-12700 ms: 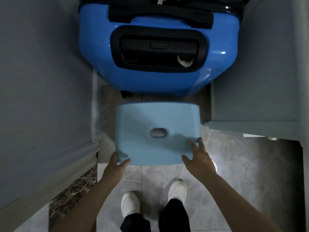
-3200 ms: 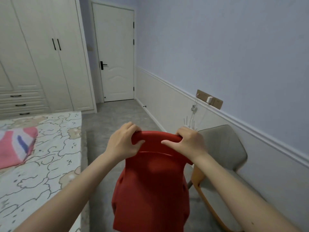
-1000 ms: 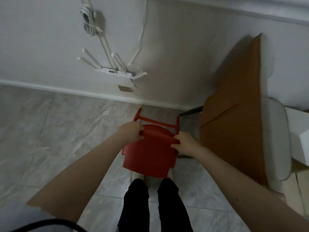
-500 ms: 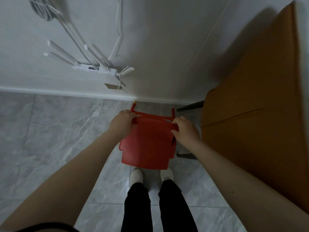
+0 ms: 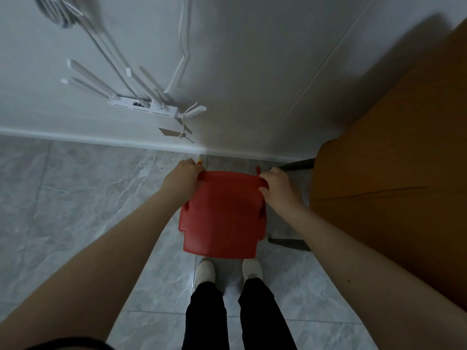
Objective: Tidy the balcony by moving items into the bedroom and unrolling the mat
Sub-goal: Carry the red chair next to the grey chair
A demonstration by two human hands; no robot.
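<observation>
Your left hand (image 5: 182, 175) curls over the far left corner of the small red moulded-plastic chair (image 5: 222, 213), fingers wrapped round the top edge of its backrest. Your right hand (image 5: 278, 188) grips the far right corner the same way, thumb lying along the near face and fingers tucked over the rim. Both hands are closed on the chair, one at each end of that top edge.

The chair sits low in front of your white shoes (image 5: 228, 270), over the grey marbled tile floor (image 5: 83, 198), close to the white skirting board (image 5: 101, 141) at the foot of the wall. You cannot tell from this angle whether its legs touch the floor yet.

It looks light and stiff, a one-piece shell that should not flex much, but smooth plastic can slip in the palm, so keep hold at the two corners, where the rim gives your fingers a lip. Set it down level.

Just beside it on your right stands a larger chair with an orange-brown wooden back (image 5: 394, 173) and dark legs; leave a gap. On the wall to the left hangs a white router (image 5: 144, 107) with antennas and loose cables.
</observation>
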